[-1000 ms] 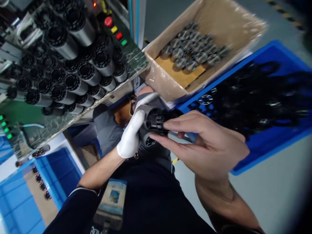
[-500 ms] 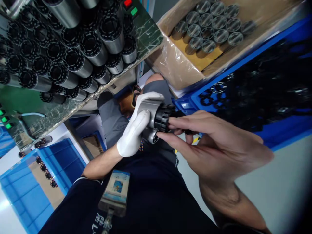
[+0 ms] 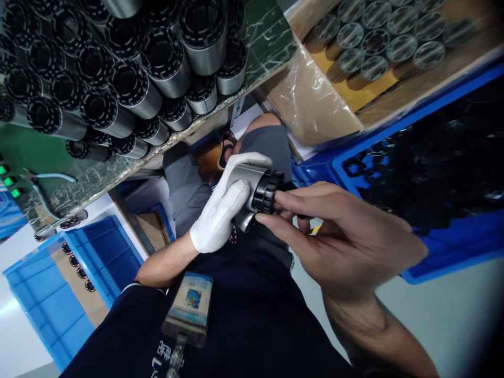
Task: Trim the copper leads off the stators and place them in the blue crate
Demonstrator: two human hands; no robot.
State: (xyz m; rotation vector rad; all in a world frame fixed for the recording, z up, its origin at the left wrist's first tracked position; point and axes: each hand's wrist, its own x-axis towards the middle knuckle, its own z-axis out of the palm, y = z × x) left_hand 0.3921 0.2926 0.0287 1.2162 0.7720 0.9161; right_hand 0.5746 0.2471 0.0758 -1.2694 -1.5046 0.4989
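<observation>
My left hand [image 3: 220, 212], in a white glove, is wrapped round a smooth grey metal cylinder [image 3: 246, 177]. A second metal cylinder [image 3: 248, 221] lies just below it against the same glove. From the first cylinder's right end juts a black slotted plastic ring [image 3: 268, 191]. My bare right hand [image 3: 342, 236] has its index fingertip at this ring and its thumb tip by the end of the lower cylinder. Its other fingers are curled, with something dark behind them that I cannot make out.
Several metal cylinders with black slotted ends [image 3: 136, 92] crowd the green bench [image 3: 268, 37], near pliers [image 3: 41, 191]. At right stand a plastic-lined carton [image 3: 315, 105] of metal tubes and a blue crate [image 3: 444, 257] of black rings. Another blue crate [image 3: 43, 294] is at lower left.
The black ring has turned slightly and shows less of its slotted side beyond the cylinder. Both hands keep their hold. The whole view has shifted a little.
</observation>
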